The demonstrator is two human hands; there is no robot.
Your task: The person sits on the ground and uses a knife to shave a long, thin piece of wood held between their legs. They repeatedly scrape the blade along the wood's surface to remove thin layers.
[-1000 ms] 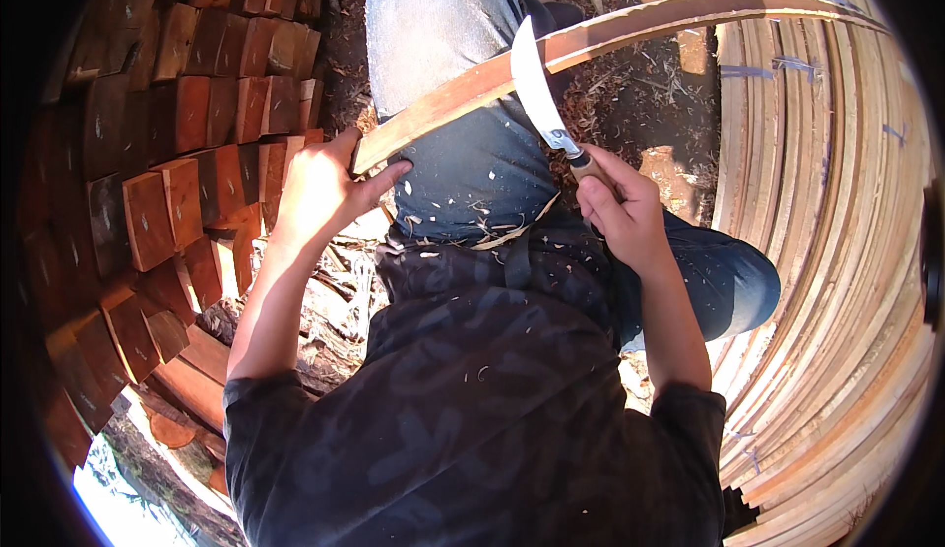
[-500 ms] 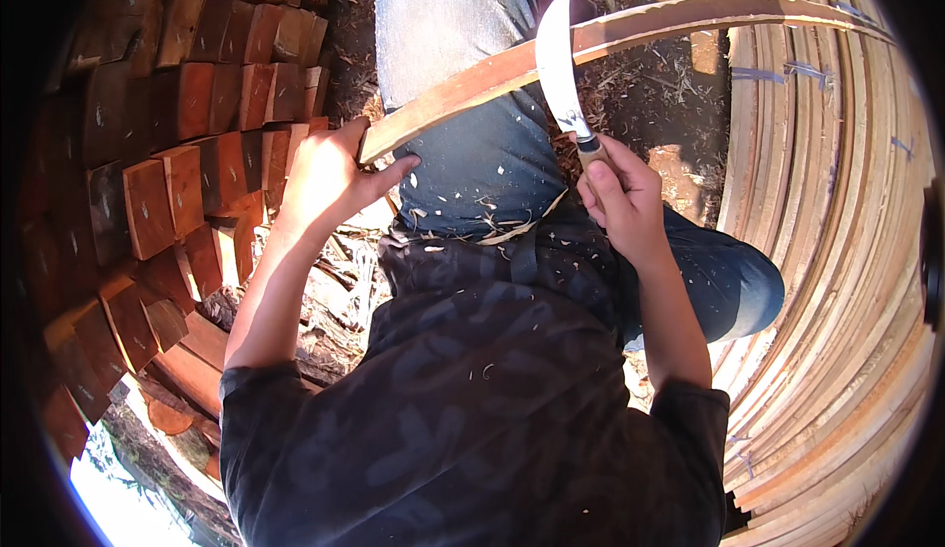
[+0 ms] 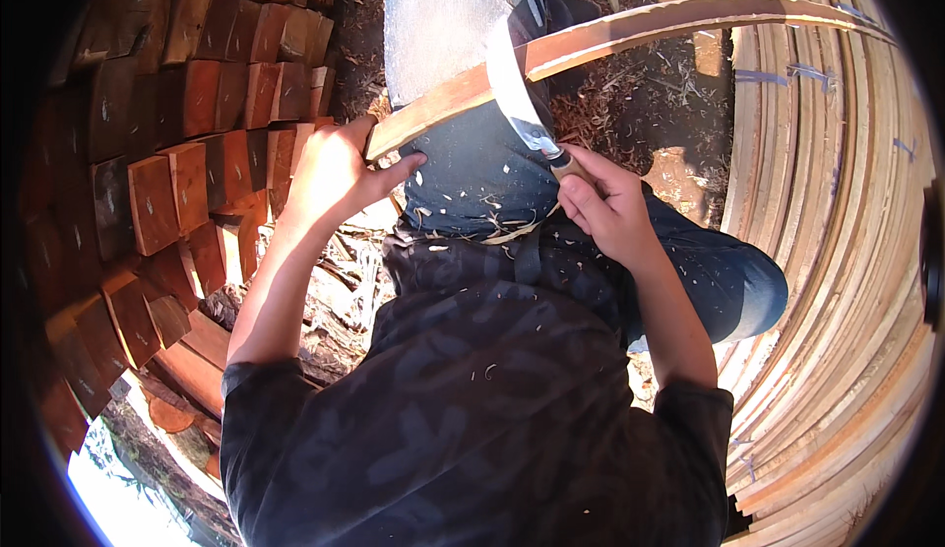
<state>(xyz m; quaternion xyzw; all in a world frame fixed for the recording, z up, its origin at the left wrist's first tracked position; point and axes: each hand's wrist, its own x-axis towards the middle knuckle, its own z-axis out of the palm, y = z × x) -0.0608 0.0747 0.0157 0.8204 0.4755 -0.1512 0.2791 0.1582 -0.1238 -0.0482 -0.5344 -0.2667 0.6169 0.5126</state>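
Observation:
A long wooden strip (image 3: 610, 37) runs across my raised thigh toward the stacked strips on the right. My left hand (image 3: 340, 171) grips its near left end, the thumb reaching out over my jeans and the other fingers partly hidden behind the wood. In my right hand (image 3: 610, 200) is a knife (image 3: 517, 89) with a broad curved blade and a wooden handle; the fingers are closed round the handle. The blade lies across the strip, tip up and left, over the thigh. Whether its edge bites into the wood I cannot tell.
Reddish-brown cut wood blocks (image 3: 202, 183) are piled along the left. On the right lies a stack of long pale strips (image 3: 817, 252), some bound with bluish ties. Shavings cling to my jeans (image 3: 463, 173) and litter the dark ground (image 3: 679, 104).
My right hand has moved the knife left along the strip, toward my left hand, and the blade leans further left. The left hand keeps its hold with barely any shift.

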